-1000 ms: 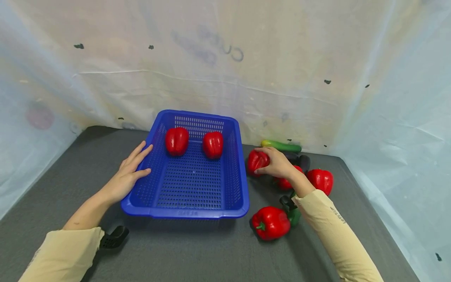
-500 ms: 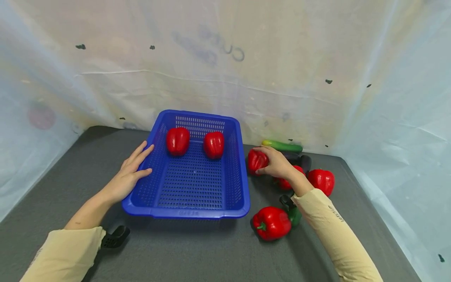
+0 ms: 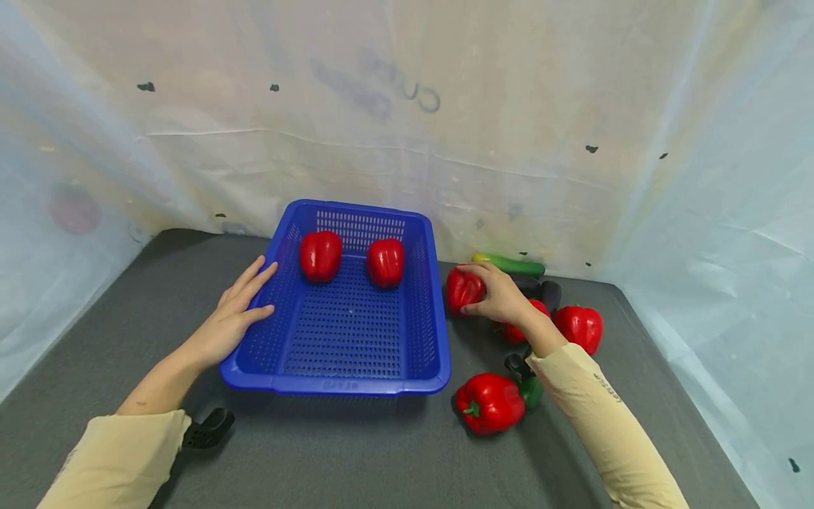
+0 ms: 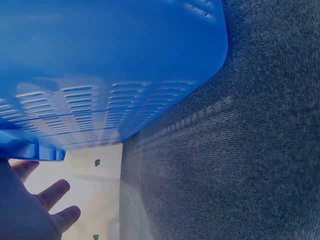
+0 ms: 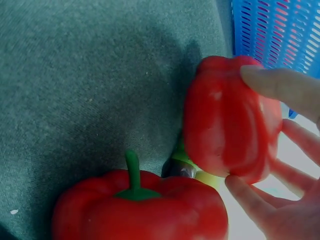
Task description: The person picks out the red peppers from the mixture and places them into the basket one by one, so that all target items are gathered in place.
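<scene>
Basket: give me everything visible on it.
The basket is blue, rectangular, open-topped, and looks like moulded plastic. Its walls are slotted, its base is perforated, and a broad solid rim runs around the top; marks on the near rim are too small to read. It sits upright on the grey table, with two red peppers inside, toward the far end. The left hand rests on its left rim.

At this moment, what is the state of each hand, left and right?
Left hand: open, touching the blue basket at its rim.
Right hand: closed on a red pepper, holding it.
</scene>
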### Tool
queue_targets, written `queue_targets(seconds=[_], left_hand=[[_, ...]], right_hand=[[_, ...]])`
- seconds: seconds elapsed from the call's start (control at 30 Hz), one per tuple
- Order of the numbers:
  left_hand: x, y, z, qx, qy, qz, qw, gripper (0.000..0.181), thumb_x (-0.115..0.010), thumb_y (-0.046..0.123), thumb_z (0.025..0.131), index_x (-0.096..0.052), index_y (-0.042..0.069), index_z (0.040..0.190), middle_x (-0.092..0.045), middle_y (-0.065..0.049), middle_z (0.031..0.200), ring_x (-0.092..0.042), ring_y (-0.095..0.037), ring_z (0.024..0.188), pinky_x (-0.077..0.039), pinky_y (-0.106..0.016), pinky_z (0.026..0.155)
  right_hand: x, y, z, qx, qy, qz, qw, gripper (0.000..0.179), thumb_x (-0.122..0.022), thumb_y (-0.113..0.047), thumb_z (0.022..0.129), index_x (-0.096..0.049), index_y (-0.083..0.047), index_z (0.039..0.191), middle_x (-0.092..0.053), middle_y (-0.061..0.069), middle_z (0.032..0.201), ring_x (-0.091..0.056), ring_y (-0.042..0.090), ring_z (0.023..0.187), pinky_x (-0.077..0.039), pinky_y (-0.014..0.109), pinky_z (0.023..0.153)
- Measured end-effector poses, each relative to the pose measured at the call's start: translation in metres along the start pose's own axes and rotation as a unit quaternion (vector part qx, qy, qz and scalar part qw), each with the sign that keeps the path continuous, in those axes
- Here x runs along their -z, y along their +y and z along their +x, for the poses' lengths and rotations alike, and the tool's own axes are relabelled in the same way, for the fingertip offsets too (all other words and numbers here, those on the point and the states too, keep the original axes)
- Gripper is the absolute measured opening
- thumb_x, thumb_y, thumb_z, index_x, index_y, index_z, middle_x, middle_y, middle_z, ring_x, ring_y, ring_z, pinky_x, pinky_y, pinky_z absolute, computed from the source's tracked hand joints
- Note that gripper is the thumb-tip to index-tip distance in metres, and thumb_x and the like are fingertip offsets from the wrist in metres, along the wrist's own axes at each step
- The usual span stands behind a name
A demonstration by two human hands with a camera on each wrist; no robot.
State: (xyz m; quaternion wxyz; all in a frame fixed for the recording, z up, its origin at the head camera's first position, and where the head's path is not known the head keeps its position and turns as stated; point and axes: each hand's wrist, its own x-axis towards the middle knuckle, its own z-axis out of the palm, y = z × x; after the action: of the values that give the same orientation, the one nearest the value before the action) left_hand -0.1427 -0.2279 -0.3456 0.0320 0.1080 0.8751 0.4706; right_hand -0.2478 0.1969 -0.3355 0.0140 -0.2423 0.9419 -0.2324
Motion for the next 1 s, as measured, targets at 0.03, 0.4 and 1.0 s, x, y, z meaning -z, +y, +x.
queue_targets(seconds=[0.03, 0.4, 1.0], left_hand=[[0.000, 0.000, 0.000, 0.000, 0.000, 0.000, 1.0000, 0.064, -0.041, 0.016, 0.100, -0.009, 0.012, 0.155, 0.014, -0.011, 0.161, 0.010, -0.050, 0.141, 0.000, -0.079, 0.098], [0.001, 0.000, -0.002, 0.000, -0.004, -0.001, 1.0000, 0.064, -0.040, 0.018, 0.100, -0.008, 0.014, 0.156, 0.015, -0.010, 0.161, 0.012, -0.050, 0.141, 0.000, -0.080, 0.097], [0.001, 0.000, -0.001, 0.001, -0.004, -0.001, 1.0000, 0.064, -0.040, 0.017, 0.100, -0.008, 0.014, 0.156, 0.015, -0.009, 0.161, 0.012, -0.050, 0.141, 0.000, -0.079, 0.097]], right_hand=[[0.000, 0.000, 0.000, 0.005, 0.007, 0.002, 1.0000, 0.072, -0.079, -0.013, 0.074, -0.049, -0.008, 0.139, -0.043, 0.022, 0.143, -0.044, 0.041, 0.127, -0.046, 0.055, 0.096], [0.005, 0.000, -0.001, 0.018, 0.060, 0.011, 0.9980, 0.074, -0.079, -0.015, 0.077, -0.044, -0.008, 0.142, -0.036, 0.017, 0.150, -0.040, 0.037, 0.133, -0.040, 0.055, 0.102], [0.010, -0.002, -0.001, 0.061, 0.143, 0.022, 0.9876, 0.075, -0.080, -0.015, 0.077, -0.045, -0.013, 0.143, -0.036, 0.013, 0.150, -0.038, 0.034, 0.135, -0.037, 0.056, 0.103]])
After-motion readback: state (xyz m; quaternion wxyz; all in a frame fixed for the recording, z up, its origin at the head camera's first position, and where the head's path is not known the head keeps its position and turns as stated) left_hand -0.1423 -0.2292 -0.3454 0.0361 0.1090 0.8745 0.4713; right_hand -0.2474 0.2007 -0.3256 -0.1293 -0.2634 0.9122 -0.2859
